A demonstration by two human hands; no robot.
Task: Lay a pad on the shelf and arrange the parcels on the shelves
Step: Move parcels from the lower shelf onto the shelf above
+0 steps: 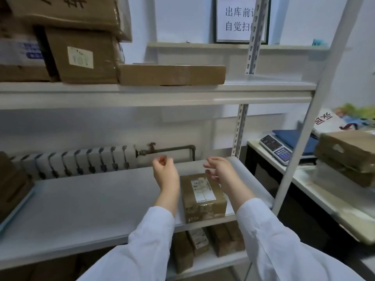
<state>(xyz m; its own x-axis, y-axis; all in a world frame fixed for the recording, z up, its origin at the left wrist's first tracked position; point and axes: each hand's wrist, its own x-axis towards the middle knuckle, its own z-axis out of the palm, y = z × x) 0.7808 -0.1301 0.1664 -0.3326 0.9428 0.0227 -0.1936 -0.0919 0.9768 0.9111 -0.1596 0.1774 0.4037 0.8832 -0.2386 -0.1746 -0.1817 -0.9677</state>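
Observation:
A small brown parcel (203,196) with a white label stands near the front right of the middle shelf (85,201), which looks covered by a pale sheet. My left hand (164,171) hovers just left of the parcel, fingers loosely curled, holding nothing. My right hand (219,169) hovers over its far right corner, fingers apart and empty. Neither hand touches the parcel. Both arms wear white sleeves.
The upper shelf (162,92) carries stacked cartons (81,57) and a flat box (172,75). More parcels (211,242) sit on the lower shelf. A brown box (12,183) is at the middle shelf's left end. A side table at the right holds a scale (277,149) and boxes (347,155).

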